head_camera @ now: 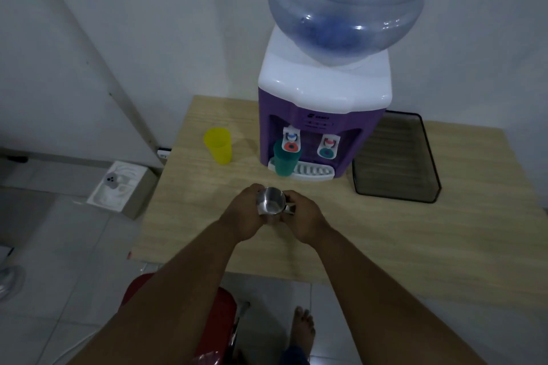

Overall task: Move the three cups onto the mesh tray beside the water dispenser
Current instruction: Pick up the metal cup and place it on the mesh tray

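No cup is observed on the mesh tray point(396, 157); the tray is seen empty at about three o'clock of the water dispenser point(323, 115), just beside its base on the wooden table point(385, 234). The task is therefore judged to be at its first transfer, with all three cups outstanding.

The steel cup point(270, 202) is held between both hands near the middle of the table, at about six o'clock of the dispenser. The left hand point(247, 213) is wrapped around its body; the right hand point(302, 216) is closed on the handle side. Whether the cup is lifted or resting on the table cannot be told.

The green cup point(285, 158) stands upright on the dispenser's drip grille, beneath the tap at the viewer's left. The yellow cup point(218, 145) stands upright on the table at about nine o'clock of the dispenser, well apart from the tray.

Materials are noted as follows. The steel cup is polished, cylindrical and reflective, with a side handle. The green and yellow cups appear to be translucent plastic tumblers, slightly tapered. The tray is a dark, fine wire mesh, rectangular with rounded corners and a raised rim. The table shows a pale wood-grain surface. The dispenser is of purple and white plastic and carries a ribbed, clear blue bottle point(347, 3).
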